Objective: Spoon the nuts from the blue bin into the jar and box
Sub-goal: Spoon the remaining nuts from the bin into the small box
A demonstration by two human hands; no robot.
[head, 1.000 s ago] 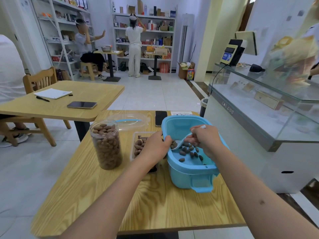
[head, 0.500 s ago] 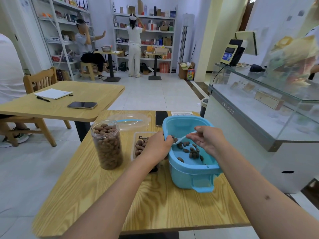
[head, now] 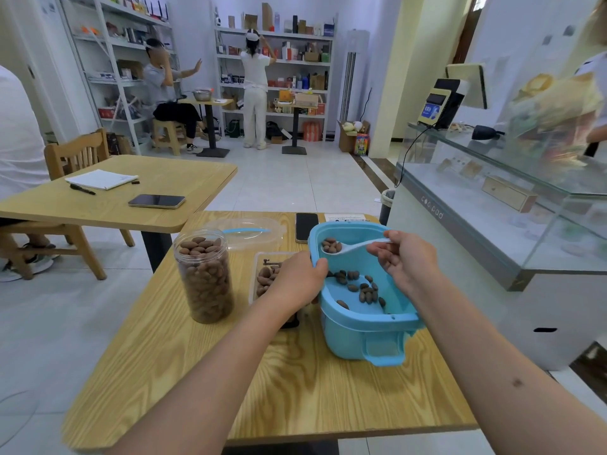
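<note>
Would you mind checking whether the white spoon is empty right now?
No, the white spoon held by the right hand carries several nuts in its bowl above the blue bin.

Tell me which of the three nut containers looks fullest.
The clear round jar, packed to its rim; the clear box is partly filled, and the blue bin holds scattered nuts.

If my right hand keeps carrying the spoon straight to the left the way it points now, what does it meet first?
Probably the blue bin's left rim, where the left hand grips it. The right hand holds the spoon of nuts near or above rim height, so it may pass over toward the box.
</note>
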